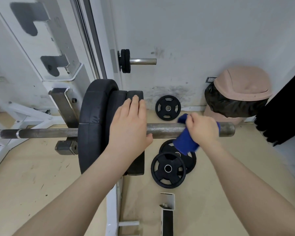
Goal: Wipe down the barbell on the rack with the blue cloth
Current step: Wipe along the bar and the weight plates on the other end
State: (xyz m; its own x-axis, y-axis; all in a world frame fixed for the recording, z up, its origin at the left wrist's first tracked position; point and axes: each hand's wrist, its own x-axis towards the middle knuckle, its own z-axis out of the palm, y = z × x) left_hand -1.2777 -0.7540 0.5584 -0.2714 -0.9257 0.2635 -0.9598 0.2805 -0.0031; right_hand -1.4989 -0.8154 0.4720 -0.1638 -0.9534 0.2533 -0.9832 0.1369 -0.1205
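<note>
Barbell lies level across the white rack, black plates loaded on its sleeve. Just outside the plates, the left hand rests flat with fingers straight, fingertips on the outermost plate and thumb under the sleeve. Further out from the plates, near the sleeve's end, the right hand grips the blue cloth wrapped over the sleeve. Below the sleeve, loose plates lie on the floor; beyond its end stands a bin.
</note>
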